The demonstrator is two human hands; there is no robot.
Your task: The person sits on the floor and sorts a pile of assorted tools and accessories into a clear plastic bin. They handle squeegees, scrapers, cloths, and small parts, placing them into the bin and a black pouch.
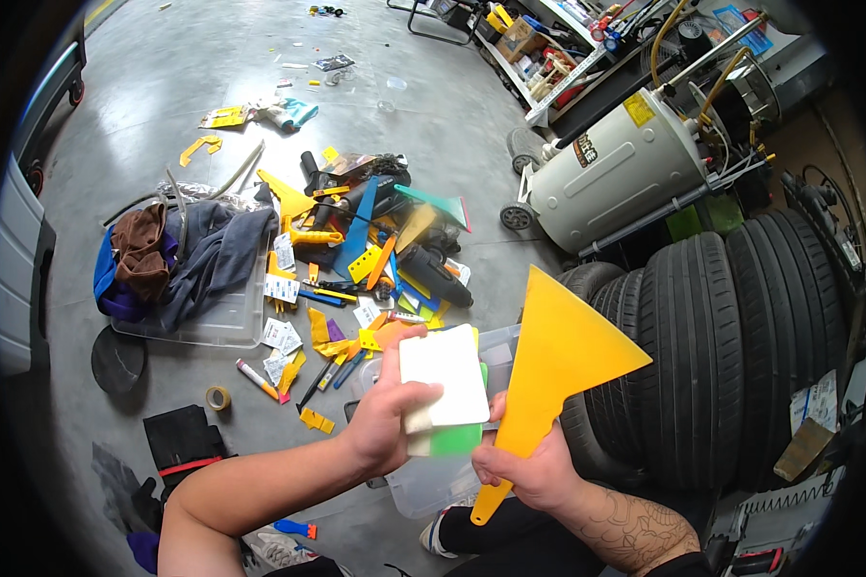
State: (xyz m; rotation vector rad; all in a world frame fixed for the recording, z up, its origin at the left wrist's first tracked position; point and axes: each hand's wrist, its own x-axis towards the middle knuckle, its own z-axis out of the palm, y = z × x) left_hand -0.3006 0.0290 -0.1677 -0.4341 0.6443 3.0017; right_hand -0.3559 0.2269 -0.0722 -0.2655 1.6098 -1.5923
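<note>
My left hand [380, 409] is closed around a small stack of flat square scraper cards. The white card [447, 370] lies on top, and part of a green card [458, 441] sticks out beneath it. In my right hand [547, 471] is a yellow plastic squeegee [560, 351], gripped by its handle with the wide triangular blade pointing up and right. Both hands are above a clear plastic box [428, 489] on the floor, partly hidden by my hands and the cards.
Beyond my hands lies a heap of scrapers, markers and tools, including a black heat gun [435, 274] and a blue scraper [359, 231]. Cloths [207, 255] rest on a clear lid [231, 327] to the left. Tyres [688, 356] and a grey tank [625, 159] stand right.
</note>
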